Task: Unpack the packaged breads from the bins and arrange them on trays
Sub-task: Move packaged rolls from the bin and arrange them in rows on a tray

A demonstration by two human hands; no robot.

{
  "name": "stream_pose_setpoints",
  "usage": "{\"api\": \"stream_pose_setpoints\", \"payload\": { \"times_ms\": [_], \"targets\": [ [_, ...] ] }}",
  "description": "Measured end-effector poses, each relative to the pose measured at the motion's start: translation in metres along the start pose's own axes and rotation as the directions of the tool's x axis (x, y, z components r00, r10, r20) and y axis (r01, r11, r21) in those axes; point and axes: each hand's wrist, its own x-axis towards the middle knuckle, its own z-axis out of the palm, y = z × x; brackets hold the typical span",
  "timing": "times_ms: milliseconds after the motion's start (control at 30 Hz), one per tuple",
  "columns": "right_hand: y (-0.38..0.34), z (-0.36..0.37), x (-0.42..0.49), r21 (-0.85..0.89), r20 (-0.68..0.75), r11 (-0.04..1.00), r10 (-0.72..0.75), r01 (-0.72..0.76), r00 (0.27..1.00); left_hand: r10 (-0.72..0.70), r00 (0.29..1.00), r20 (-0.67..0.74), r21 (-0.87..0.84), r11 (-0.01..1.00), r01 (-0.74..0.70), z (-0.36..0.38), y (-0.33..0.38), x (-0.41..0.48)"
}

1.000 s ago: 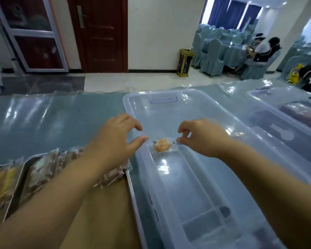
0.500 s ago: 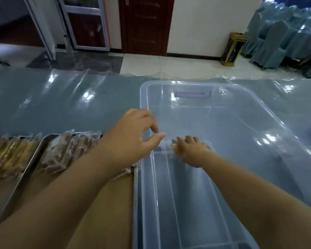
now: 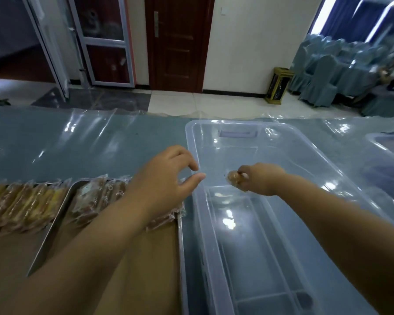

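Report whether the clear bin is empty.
Clear bin empty as far as shown: bare floor; right hand holds one bread packet over it.

the left hand point(image 3: 166, 185) and right hand point(image 3: 259, 180) are bare, as are the left forearm point(image 3: 100, 246) in the lower left of the frame and the right forearm point(image 3: 328, 212) in the lower right. the fingers point(image 3: 182, 155) look short and rounded, with a plain trimmed nail showing on the left thumb point(image 3: 197, 177). the right hand is slightly blurred.

Both bare forearms stretched forward, left grip point(image 3: 166, 179) loosely cupped, thumb out, right grip point(image 3: 261, 179) pinching a wrapped bread point(image 3: 233, 177)
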Motion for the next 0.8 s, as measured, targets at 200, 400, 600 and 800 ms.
{"api": "stream_pose_setpoints", "payload": {
  "times_ms": [200, 400, 600, 800],
  "targets": [
    [-0.049, -0.079, -0.093, 0.037, -0.326, 0.998, 0.058, -0.049, 0.943, -0.002, 0.999, -0.054, -0.019, 1.000, 0.001, -0.058, -0.013, -0.067],
    [-0.167, -0.108, -0.194, 0.071, -0.526, 0.996, -0.013, 0.059, 0.851, 0.009, 1.000, 0.029, -0.037, 0.999, -0.008, -0.127, -0.039, -0.164],
    [-0.308, -0.065, -0.227, 0.176, -0.354, 0.940, -0.218, 0.293, 0.909, -0.112, 0.991, 0.070, -0.176, 0.977, 0.122, -0.182, -0.086, -0.257],
    [-0.415, -0.013, -0.205, 0.176, -0.067, 0.867, -0.462, 0.466, 0.885, -0.230, 0.946, 0.230, -0.125, 0.957, 0.263, -0.204, -0.126, -0.320]
  ]
}}
